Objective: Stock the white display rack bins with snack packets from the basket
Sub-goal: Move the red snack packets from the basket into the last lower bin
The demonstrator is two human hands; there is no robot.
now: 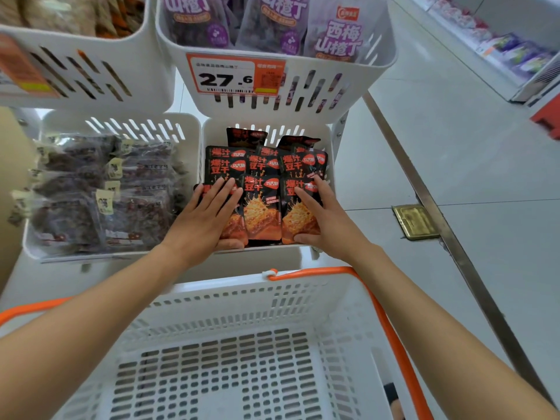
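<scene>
White slotted plastic is forming the lower right bin (212, 128) of the display rack, and black-and-orange printed snack packets (262, 207) are standing inside it in overlapping rows. Three of these snack packets are making up the row at the bin's front edge.

The left hand (206, 216) is gripping the packet at the front left corner. Its fingers are lying straight across the packet's face and its thumb is hooking under the lower edge. The right hand (325, 219) is gripping the packet at the front right corner, with fingers over the face and the thumb at the lower edge. The middle packet is standing between the two hands.

A white perforated plastic basket (230, 301) with orange handles (391, 328) is sitting just in front of the bin, beneath both forearms.

The lower left bin (121, 118) is holding clear packets of dark contents (100, 192). The upper bin (372, 71) is holding purple packets (336, 34) and carrying an orange-and-white price tag (224, 75) on its front wall.
</scene>
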